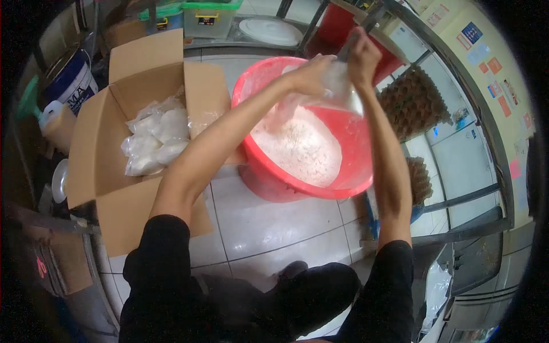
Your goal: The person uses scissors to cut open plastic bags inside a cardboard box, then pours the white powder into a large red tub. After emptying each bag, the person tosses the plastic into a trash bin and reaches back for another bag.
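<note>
Above a large red tub (269,186) on the floor, my left hand (311,75) and my right hand (363,60) are raised close together. Between them is a pale, blurred container (340,88), tilted over the tub, with both hands closed on it. Whitish powder (300,146) fills the lower part of the tub, and a hazy stream or cloud of it shows below my left hand. To the left, an open cardboard box (108,148) holds several clear bags of white powder (157,134).
Stacked egg trays (414,103) stand right of the tub beside a metal rack. Behind are a white round lid (270,31), a green-lidded bin (207,20) and another red container (386,54). A white and blue bucket (71,80) is at the far left.
</note>
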Motion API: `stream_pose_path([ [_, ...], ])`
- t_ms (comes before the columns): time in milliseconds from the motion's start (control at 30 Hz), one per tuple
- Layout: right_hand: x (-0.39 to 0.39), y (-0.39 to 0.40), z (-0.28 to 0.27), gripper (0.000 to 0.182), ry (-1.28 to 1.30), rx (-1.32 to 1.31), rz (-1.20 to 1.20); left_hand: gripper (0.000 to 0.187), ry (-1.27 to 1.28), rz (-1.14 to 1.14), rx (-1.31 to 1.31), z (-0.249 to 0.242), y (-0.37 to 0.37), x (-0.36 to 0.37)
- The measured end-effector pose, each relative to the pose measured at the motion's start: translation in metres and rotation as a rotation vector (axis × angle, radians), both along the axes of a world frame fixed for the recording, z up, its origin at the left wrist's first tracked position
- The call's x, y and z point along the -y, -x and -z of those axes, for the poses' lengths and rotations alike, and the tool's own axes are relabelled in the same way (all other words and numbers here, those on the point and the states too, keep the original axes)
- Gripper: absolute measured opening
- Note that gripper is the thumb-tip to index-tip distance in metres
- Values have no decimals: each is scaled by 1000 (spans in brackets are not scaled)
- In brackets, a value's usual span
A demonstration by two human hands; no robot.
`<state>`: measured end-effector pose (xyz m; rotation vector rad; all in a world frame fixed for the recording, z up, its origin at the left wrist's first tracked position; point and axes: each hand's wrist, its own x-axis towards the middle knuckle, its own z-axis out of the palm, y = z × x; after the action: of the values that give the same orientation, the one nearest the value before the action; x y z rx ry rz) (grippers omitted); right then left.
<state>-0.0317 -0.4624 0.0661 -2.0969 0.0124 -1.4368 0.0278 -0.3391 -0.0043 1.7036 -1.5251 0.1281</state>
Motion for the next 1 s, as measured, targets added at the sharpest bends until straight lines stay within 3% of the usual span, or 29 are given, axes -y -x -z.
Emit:
stream_pose_path([
  [33, 7, 3, -5, 29, 66, -119, 67, 90, 22, -4, 4, 2, 2, 3],
  [133, 28, 11, -9, 29, 229, -145, -56, 90, -1, 7, -25, 2, 7, 3],
  [167, 24, 23, -20, 27, 91, -96, 1, 85, 33, 51, -103, 8, 3, 6],
  [267, 50, 28, -15, 30, 413, -360, 33, 76, 41, 71, -154, 18, -2, 13],
  [300, 50, 39, -18, 34, 379, -495, 72, 73, 50, 78, -187, 19, 0, 12],
  [400, 81, 47, -19, 36, 191, -444, 197, 67, 68, 83, -256, 20, 4, 7],
  [433, 86, 44, -5, 37, 608, -242, 71, 66, 44, 85, -239, 19, 5, 5],
  [533, 68, 68, -16, 37, 277, -318, 201, 65, 12, 130, -270, 14, 2, 8],
  [667, 69, 71, -12, 33, 473, -586, 287, 66, 56, 202, -176, 20, 20, 15],
  [700, 74, 68, -10, 32, 348, -117, 100, 67, 55, 222, -172, 16, 21, 17],
  [800, 70, 66, -5, 33, 625, -542, 163, 73, 68, 233, -171, 23, 40, 24],
  [833, 66, 74, -6, 37, 536, -596, 107, 75, 78, 209, -140, 22, 44, 28],
  [933, 63, 76, -6, 39, 183, -337, 118, 70, 115, 239, -144, 22, 55, 41],
  [1000, 51, 78, 1, 39, 166, -266, -37, 60, 116, 235, -261, 27, 64, 51],
])
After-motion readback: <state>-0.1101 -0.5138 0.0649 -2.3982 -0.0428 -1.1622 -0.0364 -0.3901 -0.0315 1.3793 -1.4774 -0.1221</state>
